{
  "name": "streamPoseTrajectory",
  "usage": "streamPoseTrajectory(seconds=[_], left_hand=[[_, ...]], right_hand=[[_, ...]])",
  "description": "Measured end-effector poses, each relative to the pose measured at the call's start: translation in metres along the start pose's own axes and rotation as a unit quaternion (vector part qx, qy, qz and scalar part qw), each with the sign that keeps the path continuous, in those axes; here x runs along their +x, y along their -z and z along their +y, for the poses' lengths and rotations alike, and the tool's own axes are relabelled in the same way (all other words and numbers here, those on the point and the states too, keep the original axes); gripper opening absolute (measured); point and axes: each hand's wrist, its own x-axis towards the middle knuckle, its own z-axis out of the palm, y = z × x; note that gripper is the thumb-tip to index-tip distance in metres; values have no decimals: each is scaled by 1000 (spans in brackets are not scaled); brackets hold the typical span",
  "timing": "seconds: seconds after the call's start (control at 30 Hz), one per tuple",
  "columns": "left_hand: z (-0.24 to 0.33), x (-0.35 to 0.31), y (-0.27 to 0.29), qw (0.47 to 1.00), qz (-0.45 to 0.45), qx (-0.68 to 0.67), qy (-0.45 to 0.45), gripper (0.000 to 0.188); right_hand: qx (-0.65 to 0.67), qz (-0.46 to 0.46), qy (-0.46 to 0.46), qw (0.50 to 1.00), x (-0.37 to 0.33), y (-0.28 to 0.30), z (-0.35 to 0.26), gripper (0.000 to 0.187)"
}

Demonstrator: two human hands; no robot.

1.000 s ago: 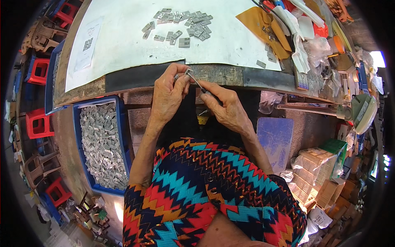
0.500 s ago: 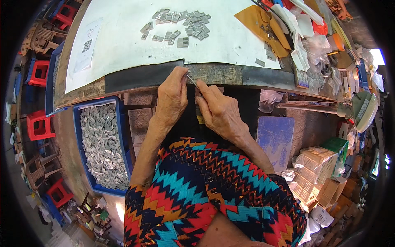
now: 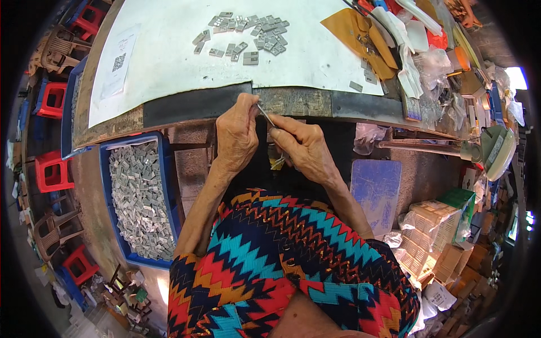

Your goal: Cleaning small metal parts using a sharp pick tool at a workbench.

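Note:
At the front edge of the table, my left hand (image 3: 236, 130) is closed in a pinch; whatever lies between its fingertips is hidden. My right hand (image 3: 307, 147) grips a thin metal rod-like tool (image 3: 265, 115), which slants up and left until its tip meets the left fingertips. Both hands are just in front of the black strip (image 3: 197, 104) along the table edge. Farther back on the white sheet (image 3: 169, 67) lies a loose group of small grey metal pieces (image 3: 270, 35), some with dark holes.
A blue tray (image 3: 107, 194) full of similar grey pieces stands below the table at left. An opened brown envelope (image 3: 349, 35), plastic bags and tools crowd the right side. A lamp (image 3: 496, 149) juts out at right, above a blue board (image 3: 376, 194). Red stools (image 3: 53, 170) stand far left.
My right hand has shifted slightly downward, and the metal tool with it. The left hand stays pinched at almost the same spot; the pieces on the sheet lie as before.

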Motion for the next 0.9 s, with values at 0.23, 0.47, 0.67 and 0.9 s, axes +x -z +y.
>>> streamPoseTrajectory(seconds=[0.23, 0.47, 0.67, 0.9], left_hand=[[2, 18, 13, 991, -47, -83, 99, 18], [-20, 62, 40, 837, -68, -449, 304, 15], [-33, 87, 31, 823, -76, -474, 304, 11], [-44, 94, 15, 935, -128, -220, 249, 10]], right_hand=[[-82, 29, 80, 993, 6, -2, 7, 31], [43, -21, -11, 999, -2, 6, 19, 31], [20, -24, 0, 1000, -2, 8, 24, 32], [4, -43, -25, 999, -4, 11, 33, 34]])
